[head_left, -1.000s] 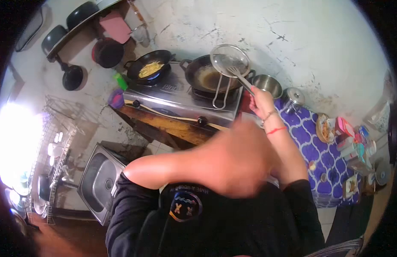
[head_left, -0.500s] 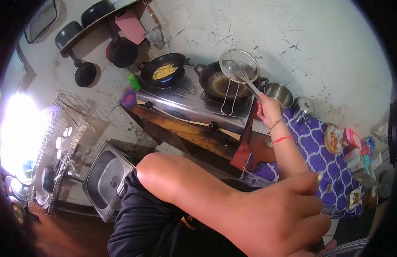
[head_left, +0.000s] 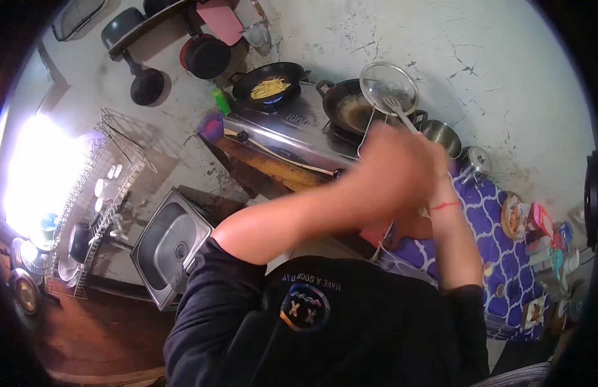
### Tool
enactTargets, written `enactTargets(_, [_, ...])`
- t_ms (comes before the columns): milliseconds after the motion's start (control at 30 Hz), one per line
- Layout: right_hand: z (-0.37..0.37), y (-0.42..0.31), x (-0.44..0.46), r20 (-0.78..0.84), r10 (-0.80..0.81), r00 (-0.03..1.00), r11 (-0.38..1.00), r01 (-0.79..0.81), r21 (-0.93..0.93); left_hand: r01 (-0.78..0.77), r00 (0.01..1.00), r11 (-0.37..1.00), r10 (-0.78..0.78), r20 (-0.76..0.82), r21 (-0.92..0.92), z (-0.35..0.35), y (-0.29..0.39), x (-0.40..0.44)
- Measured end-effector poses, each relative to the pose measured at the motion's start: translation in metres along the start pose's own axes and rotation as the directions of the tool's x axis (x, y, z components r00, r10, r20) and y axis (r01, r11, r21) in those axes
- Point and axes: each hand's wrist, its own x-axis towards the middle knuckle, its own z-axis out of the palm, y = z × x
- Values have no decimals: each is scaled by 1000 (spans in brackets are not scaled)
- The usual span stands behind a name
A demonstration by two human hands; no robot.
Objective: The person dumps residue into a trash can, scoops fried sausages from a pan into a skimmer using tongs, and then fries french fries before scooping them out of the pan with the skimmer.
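Observation:
My right hand (head_left: 433,153), partly behind my left, grips the handle of a metal fork-like utensil (head_left: 406,120). Its prongs lie over a round strainer (head_left: 388,87), at the right side of a dark wok (head_left: 350,113) with liquid in it. My left hand (head_left: 399,169) is smeared by motion and crosses in front of my right wrist. Its fingers cannot be made out. At the back left of the stove (head_left: 299,137), a second wok (head_left: 283,72) holds yellow strips (head_left: 270,88) above a blue flame.
A steel pot (head_left: 442,138) and a lidded container (head_left: 478,160) stand right of the stove. Purple patterned cloth (head_left: 489,222) bears a basket (head_left: 510,216). A sink (head_left: 172,248) and dish rack (head_left: 128,174) are at left. Pans (head_left: 205,58) hang on the wall.
My left hand swings down towards my body, then back up beside my right wrist. My right hand keeps the utensil over the strainer. The whole view has shifted, with the stove further right.

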Motion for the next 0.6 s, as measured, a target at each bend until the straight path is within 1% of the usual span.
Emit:
enactTargets(33, [-11, 3, -4, -1, 6, 1000, 1000, -6, 4, 247, 954, 961, -263, -143, -121, 31, -25, -7])
enactTargets(67, [-10, 4, -7, -5, 16, 1000, 1000, -16, 0, 388, 903, 922, -383, -192, -16, 68, -48, -23])
enactTargets(100, [-7, 2, -6, -9, 17, 1000, 1000, -17, -4, 386, 903, 922, -384, -191, -28, 88, -60, -33])
enactTargets(133, [-7, 1, -5, -16, 17, 1000, 1000, -17, -9, 514, 852, 846, -523, -35, -140, 105, -70, -41])
enactTargets(167, [-4, 2, -8, -25, 15, 1000, 1000, -15, -11, 634, 772, 740, -620, 138, -225, 117, -78, -45])
enactTargets(200, [-2, 2, -8, -36, 12, 999, 1000, -13, -9, 742, 671, 612, -670, 318, -276, 131, -83, -49])
enactTargets(233, [0, 1, -9, -47, 12, 999, 1000, -12, -7, 836, 548, 467, -673, 496, -290, 140, -83, -50])
enactTargets(267, [1, 0, -9, -55, 11, 998, 1000, -11, -5, 829, 557, 472, -662, 502, -299, 147, -82, -51])
enactTargets(300, [3, 1, -10, -60, 11, 998, 1000, -11, -3, 854, 506, 287, -647, 570, -433, 153, -81, -52])
enactTargets(333, [5, 1, -12, -64, 10, 998, 1000, -10, -1, 843, 462, 80, -615, 639, -532, 156, -79, -52])
enactTargets(367, [5, 0, -12, -67, 10, 998, 1000, -10, 0, 796, 426, -138, -565, 706, -590, 160, -78, -53])
enactTargets(400, [7, 0, -13, -68, 10, 998, 1000, -10, 0, 714, 402, -353, -500, 767, -604, 163, -77, -53])
enactTargets(433, [7, -1, -13, -69, 9, 998, 1000, -8, 1, 714, 407, -352, -494, 768, -605, 164, -77, -51])
enactTargets(600, [9, -2, -19, -54, -2, 999, 1000, 2, 7, 698, 352, -387, -548, 759, -603, 167, -87, -43])
